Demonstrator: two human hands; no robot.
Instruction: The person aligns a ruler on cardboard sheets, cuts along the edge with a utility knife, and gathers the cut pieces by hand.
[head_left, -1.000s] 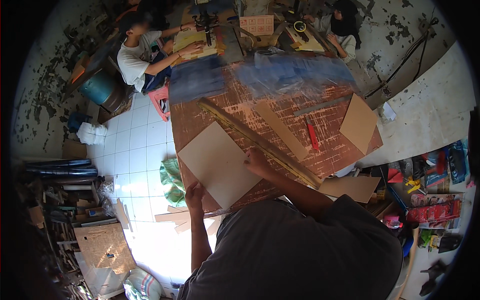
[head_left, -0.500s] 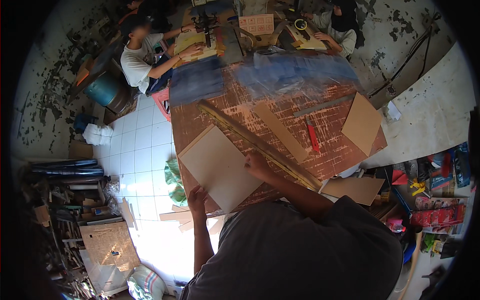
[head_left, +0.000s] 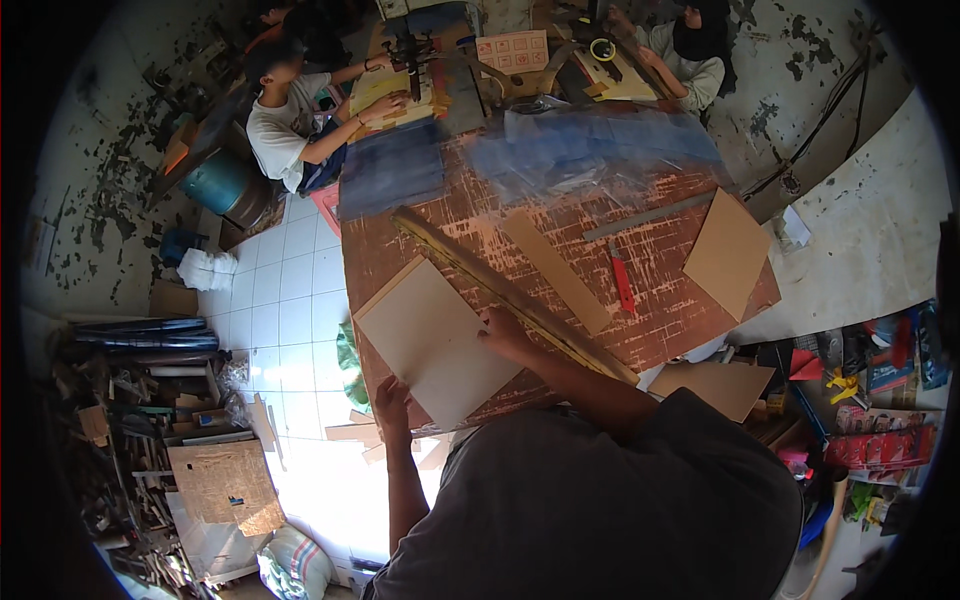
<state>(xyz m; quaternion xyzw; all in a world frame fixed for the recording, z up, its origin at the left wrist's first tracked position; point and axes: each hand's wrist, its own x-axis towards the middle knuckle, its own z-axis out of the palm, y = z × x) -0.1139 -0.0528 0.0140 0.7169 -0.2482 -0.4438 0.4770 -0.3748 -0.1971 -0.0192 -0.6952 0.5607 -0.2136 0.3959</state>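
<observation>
A pale grey-beige cardboard sheet (head_left: 440, 335) lies at a slant on the near left of the worktable, with a browner strip showing along its upper-left edge. My left hand (head_left: 392, 405) is at its lower-left edge, fingers bent around the border. On its right side my right hand (head_left: 505, 334) holds the edge with curled fingers. Just beyond that hand runs a long yellowish metal-edged bar (head_left: 510, 292), slanting across the table. Past the bar lie a brown cardboard strip (head_left: 556, 272) and a red cutter knife (head_left: 622, 282).
A grey ruler (head_left: 640, 220) and another cardboard piece (head_left: 729, 255) lie on the right of the scratched brown table (head_left: 660, 330). Blue plastic sheeting (head_left: 600, 145) covers its far part. Two people (head_left: 285, 130) (head_left: 690, 65) work at the far end. Scrap piles (head_left: 110, 420) stand at left.
The view has shifted slightly. Both my hands stay at the cardboard sheet's edges, which has hardly moved. The person at the far right has lifted their hands from the work.
</observation>
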